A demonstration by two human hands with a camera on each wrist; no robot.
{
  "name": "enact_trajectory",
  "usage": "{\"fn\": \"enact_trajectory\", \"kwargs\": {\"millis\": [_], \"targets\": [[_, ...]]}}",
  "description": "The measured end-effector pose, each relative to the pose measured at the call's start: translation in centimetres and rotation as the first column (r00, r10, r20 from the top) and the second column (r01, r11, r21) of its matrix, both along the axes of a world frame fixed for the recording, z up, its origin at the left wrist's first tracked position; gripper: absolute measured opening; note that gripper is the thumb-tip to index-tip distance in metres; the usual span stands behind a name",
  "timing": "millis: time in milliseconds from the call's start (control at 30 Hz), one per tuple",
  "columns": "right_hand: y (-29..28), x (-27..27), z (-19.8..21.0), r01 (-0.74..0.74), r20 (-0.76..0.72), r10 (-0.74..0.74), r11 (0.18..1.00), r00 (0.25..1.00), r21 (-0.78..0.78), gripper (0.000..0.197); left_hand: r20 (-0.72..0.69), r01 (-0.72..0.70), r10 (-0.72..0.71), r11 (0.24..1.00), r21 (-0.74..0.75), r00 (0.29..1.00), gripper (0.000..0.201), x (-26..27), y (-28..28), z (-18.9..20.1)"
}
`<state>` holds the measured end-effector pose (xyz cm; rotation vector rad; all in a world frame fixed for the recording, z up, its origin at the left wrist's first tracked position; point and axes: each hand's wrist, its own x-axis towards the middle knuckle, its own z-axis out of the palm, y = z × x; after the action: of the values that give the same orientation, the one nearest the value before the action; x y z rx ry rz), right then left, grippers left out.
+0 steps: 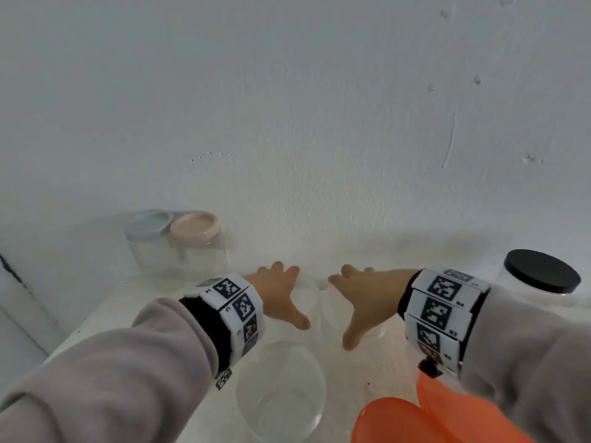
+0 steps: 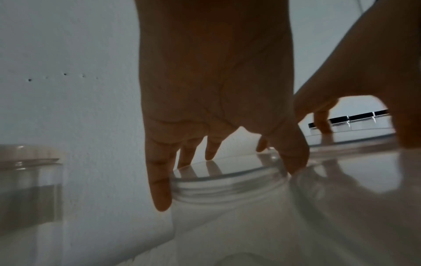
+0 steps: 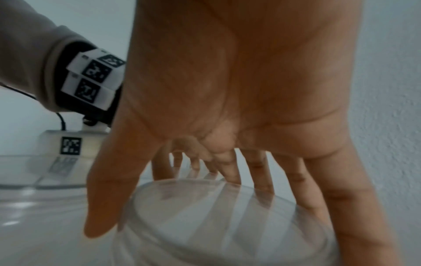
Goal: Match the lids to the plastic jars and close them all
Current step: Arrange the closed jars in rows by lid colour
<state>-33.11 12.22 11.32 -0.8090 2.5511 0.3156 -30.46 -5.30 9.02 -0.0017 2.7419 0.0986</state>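
Two clear plastic jars stand side by side near the wall. My left hand reaches down over the open jar, and its fingers and thumb curl round the threaded rim. My right hand spreads over the neighbouring jar, which has a flat clear top. Its thumb lies on the near side and its fingers on the far side, gripping the top. The two hands nearly touch.
A blue-lidded jar and a pink-lidded jar stand at the back left against the wall. A black-lidded jar is at the right. A large open clear jar and two orange lids lie in front.
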Motion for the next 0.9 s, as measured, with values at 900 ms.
{"fn": "enact_trajectory", "kwargs": {"millis": [900], "targets": [[-8.5, -7.0, -2.7, 0.313, -0.035, -0.377, 0.814, 0.926, -0.489, 0.091, -0.194, -0.251, 0.256, 0.967, 0.048, 0.947, 0.088, -8.6, -8.5, -1.1]]}}
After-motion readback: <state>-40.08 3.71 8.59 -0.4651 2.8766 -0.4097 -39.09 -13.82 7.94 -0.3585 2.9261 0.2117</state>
